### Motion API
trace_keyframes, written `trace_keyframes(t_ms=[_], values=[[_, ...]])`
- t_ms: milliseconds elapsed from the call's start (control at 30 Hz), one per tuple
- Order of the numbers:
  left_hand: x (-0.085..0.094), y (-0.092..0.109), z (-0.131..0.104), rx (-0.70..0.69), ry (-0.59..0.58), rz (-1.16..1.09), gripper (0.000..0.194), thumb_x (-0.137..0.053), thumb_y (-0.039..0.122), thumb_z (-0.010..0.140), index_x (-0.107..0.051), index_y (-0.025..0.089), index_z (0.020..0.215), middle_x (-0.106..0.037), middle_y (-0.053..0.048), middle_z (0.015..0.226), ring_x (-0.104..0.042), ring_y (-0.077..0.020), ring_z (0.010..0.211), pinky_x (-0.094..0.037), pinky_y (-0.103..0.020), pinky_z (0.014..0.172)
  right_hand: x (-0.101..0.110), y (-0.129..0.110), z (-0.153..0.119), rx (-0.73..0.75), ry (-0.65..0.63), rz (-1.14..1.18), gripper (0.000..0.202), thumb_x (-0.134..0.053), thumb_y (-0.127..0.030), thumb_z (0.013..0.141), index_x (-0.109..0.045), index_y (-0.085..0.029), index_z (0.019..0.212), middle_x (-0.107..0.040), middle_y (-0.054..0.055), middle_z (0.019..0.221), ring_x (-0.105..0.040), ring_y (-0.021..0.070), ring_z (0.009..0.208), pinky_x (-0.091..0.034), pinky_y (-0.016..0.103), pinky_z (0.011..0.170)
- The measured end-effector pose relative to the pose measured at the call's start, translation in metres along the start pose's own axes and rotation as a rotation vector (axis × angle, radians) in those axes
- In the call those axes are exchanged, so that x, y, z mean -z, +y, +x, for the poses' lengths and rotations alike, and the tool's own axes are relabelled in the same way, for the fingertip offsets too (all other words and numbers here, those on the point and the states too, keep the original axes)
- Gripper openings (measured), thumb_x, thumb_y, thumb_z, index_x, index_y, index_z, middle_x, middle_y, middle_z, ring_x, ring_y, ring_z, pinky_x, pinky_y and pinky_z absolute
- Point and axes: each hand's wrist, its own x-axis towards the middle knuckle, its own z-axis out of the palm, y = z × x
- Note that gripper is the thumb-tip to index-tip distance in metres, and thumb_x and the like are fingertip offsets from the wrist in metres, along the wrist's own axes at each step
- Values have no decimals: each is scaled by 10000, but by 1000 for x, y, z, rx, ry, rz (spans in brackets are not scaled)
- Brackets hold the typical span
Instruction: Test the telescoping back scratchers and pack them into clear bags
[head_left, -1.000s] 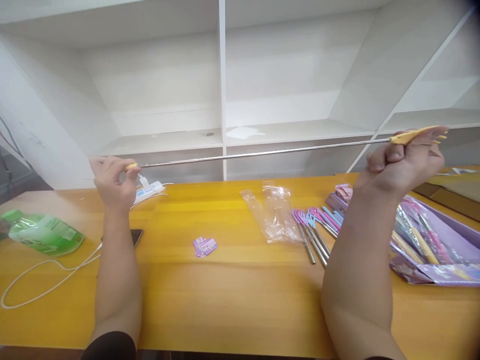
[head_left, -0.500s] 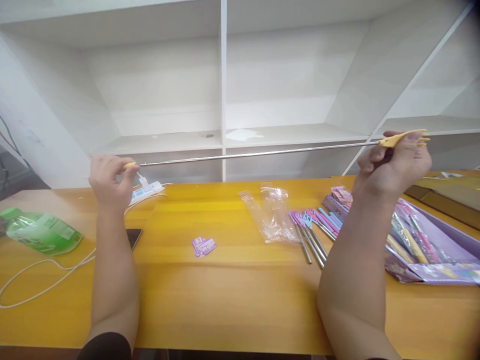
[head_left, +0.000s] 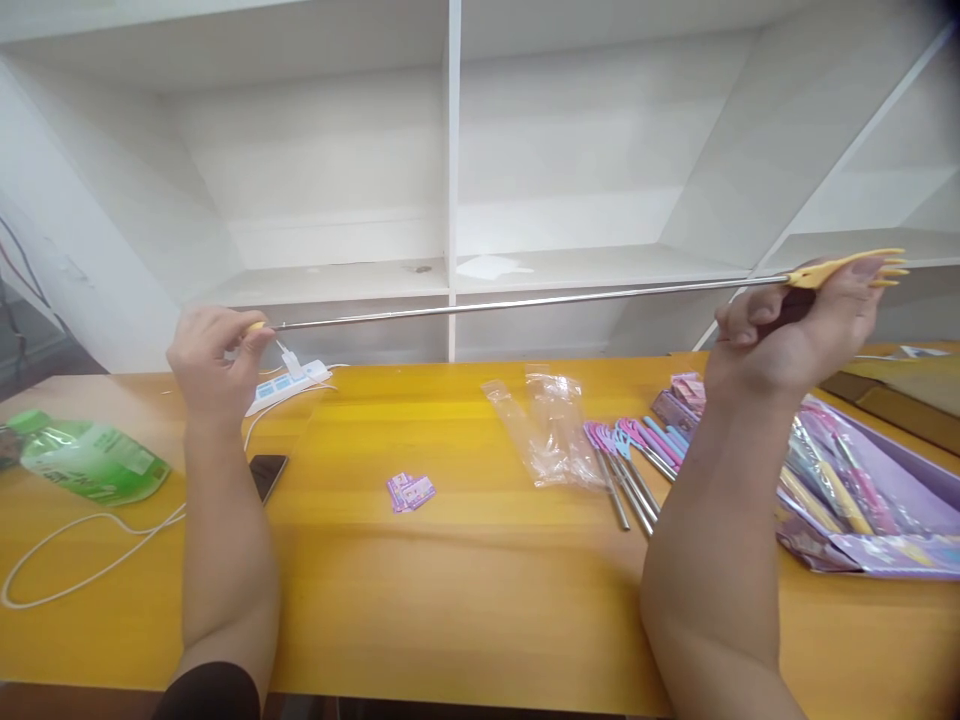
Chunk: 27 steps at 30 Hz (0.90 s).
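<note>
A telescopic back scratcher [head_left: 525,300] with a thin metal rod is drawn out long in the air above the table. My left hand [head_left: 219,358] pinches its yellow handle end, most of which the fingers hide. Closed around the yellow claw-shaped head is my right hand [head_left: 799,325], and the prongs stick out past the fingers. Below, more back scratchers [head_left: 626,470] with pink, purple and blue parts lie beside my right forearm. Clear plastic sleeves [head_left: 547,430] rest to the left of them. Small purple printed cards [head_left: 410,491] lie near the table's middle.
At the right is a purple box [head_left: 900,555] with wrapped scratchers inside. To the left are a green bottle [head_left: 90,460] on its side, a phone [head_left: 268,474], a white cable [head_left: 67,597] and a power strip [head_left: 289,386]. White shelves [head_left: 452,180] stand behind the wooden table [head_left: 450,620].
My right hand has moved slightly right with the claw head, so the rod spans a bit more. The left hand has shifted slightly left. Things on the table stay put.
</note>
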Motion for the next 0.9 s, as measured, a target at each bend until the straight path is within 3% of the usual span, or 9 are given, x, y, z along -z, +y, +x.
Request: trace_keyframes(t_ms=[133,433,633,700,767,900], values=[[6,0,1,0,9,-6,543,-668,743,982,-750,245,782,-643,-8,708,-469,-173,707,-432,-386,829,-7,-2,-6,-14,40,28,424,-217,-360,1215,-363,-258,830,-286,-91,577,-269,83,463,-147,196,432],[29,0,4,-59,78,21,473,-716,668,979,-766,244,776,-686,-11,708,-498,-171,686,-433,-379,806,-12,-12,-14,8,-16,49,478,-184,-393,1213,-422,-242,827,-281,-86,559,-248,84,442,-130,197,418],[27,29,5,-105,82,-4,426,-735,611,986,-744,250,760,-669,-5,679,-483,-163,652,-426,-384,799,-25,-10,-36,66,-115,20,429,-232,-294,1162,-439,-235,791,-393,-59,592,-289,75,435,-152,216,410],[21,44,4,-78,96,5,458,-723,647,979,-731,255,742,-662,-17,679,-494,-181,672,-429,-385,776,-33,-8,-54,95,-207,-11,386,-366,-364,1130,-454,-238,775,-430,-57,584,-290,71,417,-157,231,405],[14,58,2,-71,79,10,444,-698,630,1002,-723,263,755,-650,-18,667,-495,-186,667,-428,-388,759,-41,-7,-73,102,-299,-29,461,-526,-543,1069,-467,-245,722,-392,-69,525,-271,73,392,-152,255,398],[7,72,0,-84,67,-10,448,-673,618,1024,-701,266,748,-623,-13,637,-468,-185,644,-401,-390,723,-51,-6,-99,45,-345,-57,666,-556,-814,977,-465,-258,621,-318,-75,472,-240,73,370,-129,286,390]])
